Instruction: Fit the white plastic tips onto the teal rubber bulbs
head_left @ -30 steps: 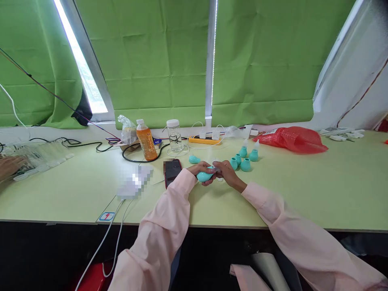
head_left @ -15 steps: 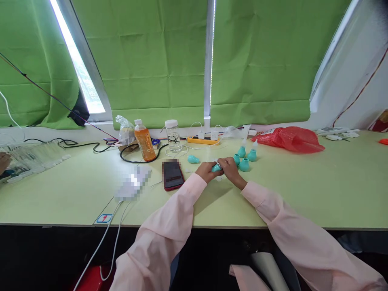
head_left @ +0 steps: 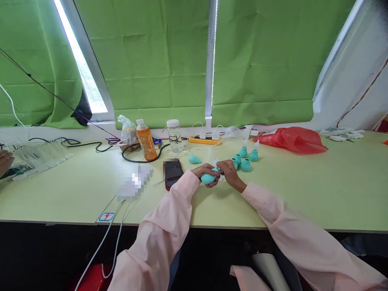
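Above the bench [head_left: 291,190], just right of the phone [head_left: 173,171], the left hand [head_left: 204,169] cups a turquoise bulb [head_left: 207,179]; the right hand [head_left: 229,170] pinches its neck end. It looks light, soft and smooth; the neck probably offers firmer hold than the belly.

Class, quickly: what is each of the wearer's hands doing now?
Left hand: closed around a teal bulb.
Right hand: fingers closed at the bulb's neck end; exact grip hidden.
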A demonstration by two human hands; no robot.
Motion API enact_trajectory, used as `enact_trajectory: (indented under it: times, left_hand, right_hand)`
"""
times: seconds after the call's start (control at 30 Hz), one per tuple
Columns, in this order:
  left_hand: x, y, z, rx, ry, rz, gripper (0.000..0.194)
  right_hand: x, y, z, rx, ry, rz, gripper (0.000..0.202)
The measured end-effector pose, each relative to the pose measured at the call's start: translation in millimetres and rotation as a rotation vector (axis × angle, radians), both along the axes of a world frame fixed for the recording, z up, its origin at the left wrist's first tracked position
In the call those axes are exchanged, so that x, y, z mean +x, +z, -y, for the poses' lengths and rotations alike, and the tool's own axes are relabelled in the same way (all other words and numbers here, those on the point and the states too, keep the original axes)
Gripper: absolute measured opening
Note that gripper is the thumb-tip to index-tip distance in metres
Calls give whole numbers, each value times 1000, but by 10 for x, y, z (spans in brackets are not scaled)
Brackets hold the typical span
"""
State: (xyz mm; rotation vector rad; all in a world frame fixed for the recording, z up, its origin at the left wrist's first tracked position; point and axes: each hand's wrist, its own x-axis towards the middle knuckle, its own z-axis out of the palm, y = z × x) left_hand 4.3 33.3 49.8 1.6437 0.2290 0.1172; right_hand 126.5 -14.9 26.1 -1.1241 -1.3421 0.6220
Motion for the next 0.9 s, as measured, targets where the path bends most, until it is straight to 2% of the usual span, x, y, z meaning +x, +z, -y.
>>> enact_trajectory:
  times: [0.3,0.43,0.57,0.67,0.77,0.83,0.9]
  left_hand:
    - [31,-50,-20,-2,8,17,35]
    - [-62,-66,1,96,99,35,36]
    - [-105,-7,-12,279,349,52,37]
    - [-34,40,-52,474,648,28,29]
    - [17,34,-87,682,928,-86,25]
    - [9,4,-111,788,1040,-193,25]
    - [-15,-34,-142,856,1079,-306,24]
  right_hand:
    - [-16,-107,-72,-18,-20,-98,31]
    - [64,-53,-118,22,-63,-80,33]
    - [223,53,-154,83,-182,0,33]
    - [282,73,-164,115,-300,140,35]
    - [276,37,-175,117,-384,360,30]
    - [262,-3,-191,112,-408,515,26]
    - [255,-47,-214,110,-407,656,23]
